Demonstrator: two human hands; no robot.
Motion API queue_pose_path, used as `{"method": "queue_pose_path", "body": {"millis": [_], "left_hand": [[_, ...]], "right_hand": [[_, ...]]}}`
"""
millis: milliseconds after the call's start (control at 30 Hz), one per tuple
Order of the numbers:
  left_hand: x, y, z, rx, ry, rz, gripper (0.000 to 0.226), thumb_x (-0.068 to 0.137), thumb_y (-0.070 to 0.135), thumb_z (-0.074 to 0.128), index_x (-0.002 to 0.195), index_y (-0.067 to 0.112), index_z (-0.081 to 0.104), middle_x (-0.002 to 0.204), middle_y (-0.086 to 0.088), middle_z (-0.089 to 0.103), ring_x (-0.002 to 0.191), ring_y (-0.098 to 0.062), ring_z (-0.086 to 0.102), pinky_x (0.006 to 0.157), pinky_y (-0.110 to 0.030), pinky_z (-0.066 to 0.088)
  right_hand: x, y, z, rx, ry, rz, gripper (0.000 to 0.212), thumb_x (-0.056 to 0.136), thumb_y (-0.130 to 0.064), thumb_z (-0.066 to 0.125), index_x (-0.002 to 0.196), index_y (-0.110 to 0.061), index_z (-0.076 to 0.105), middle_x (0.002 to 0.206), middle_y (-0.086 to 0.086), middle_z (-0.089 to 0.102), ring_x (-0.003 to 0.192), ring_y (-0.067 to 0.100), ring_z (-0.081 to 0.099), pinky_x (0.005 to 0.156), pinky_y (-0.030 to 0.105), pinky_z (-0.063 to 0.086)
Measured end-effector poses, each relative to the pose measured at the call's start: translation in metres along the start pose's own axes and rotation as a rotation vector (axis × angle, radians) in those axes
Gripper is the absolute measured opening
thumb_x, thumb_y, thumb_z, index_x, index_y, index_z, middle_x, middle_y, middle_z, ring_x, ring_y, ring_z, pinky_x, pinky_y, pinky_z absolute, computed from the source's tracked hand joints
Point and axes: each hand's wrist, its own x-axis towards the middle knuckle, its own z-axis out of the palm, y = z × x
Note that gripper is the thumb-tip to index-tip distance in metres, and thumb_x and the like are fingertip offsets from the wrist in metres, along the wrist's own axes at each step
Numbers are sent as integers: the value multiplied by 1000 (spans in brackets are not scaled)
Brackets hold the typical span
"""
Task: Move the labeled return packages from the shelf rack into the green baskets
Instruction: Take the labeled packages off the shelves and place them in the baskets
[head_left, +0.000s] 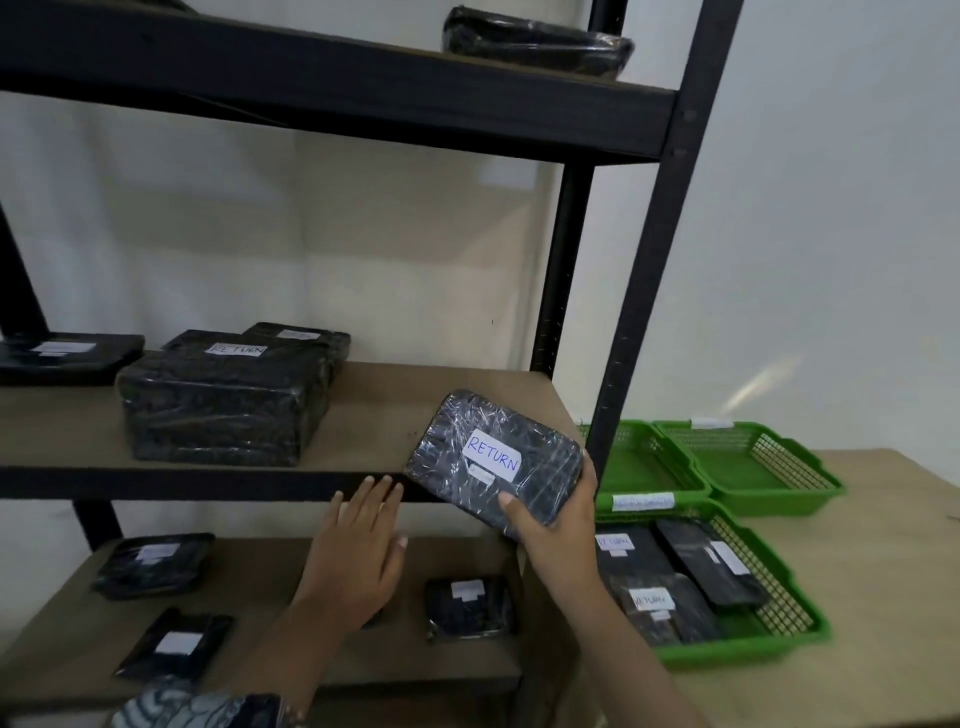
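Holding perhaps three packages (644, 564), near basket (748, 652), right hand (558, 538) gripping parcel (493, 462)

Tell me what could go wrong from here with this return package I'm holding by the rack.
1. The right hand grips the package only at its lower end; the glossy wrap could slip.
2. The rack post stands between it and the near basket, so a swing across might clip it.
3. That basket already holds three packages; this one may land tilted.
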Motion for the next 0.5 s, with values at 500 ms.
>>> {"method": "queue_pose_path", "body": {"millis": [500], "left_hand": [[-27,98,25,-134,-98,172,52,87,37,38,132,13,50,133,-4,55,126,-22,47,103,-44,34]], "right_hand": [[-64,57,-113,-141,100,220,124,54,-63,79,151,-25,12,144,10,40,133,28,40,109,46,36]]}}
